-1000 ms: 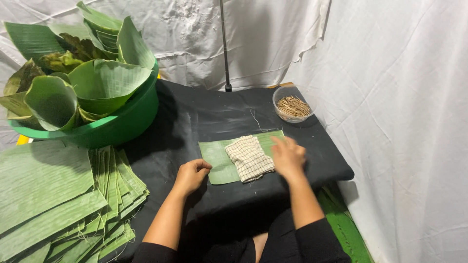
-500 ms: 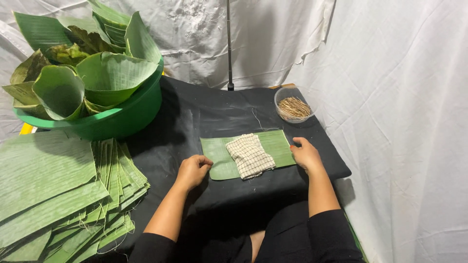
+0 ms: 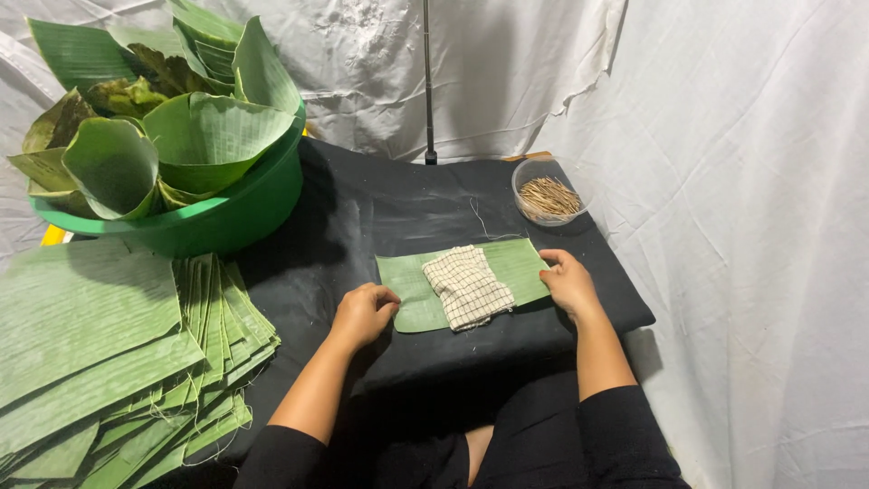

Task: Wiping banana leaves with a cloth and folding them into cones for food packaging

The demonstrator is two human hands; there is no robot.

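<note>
Hands at either end of a cut banana-leaf rectangle [image 3: 425, 288] that lies flat on a black cloth-covered table [image 3: 407, 208], directly in front of the seated person. The left hand [image 3: 362, 312] rests loosely curled at the leaf's left edge, its fingertips touching or just beside that edge; nothing is enclosed in it. The right hand [image 3: 568, 282] lies at the leaf's right end, fingers bent down onto or just past the edge; whether a fold of leaf is pinched beneath them cannot be told. A folded checked cloth [image 3: 467, 286], pale with dark lines, lies across the middle of the leaf, slightly askew, and neither hand touches it.

Judged from this arrangement, the step in hand is the steadying or flattening of a single leaf piece, with the wiping cloth set down on it. A next move would call for one hand to leave the leaf and close on the cloth, or for both hands to lift the leaf by its two ends, the cloth first taken off.

Surroundings: a green plastic tub [image 3: 244, 204] at the far left holds rolled leaf cones [image 3: 113, 163]; a stack of flat leaf sheets [image 3: 100, 344] lies to the left, well apart from the hands; a small clear bowl of wooden picks [image 3: 548, 192] stands beyond the right hand.
</note>
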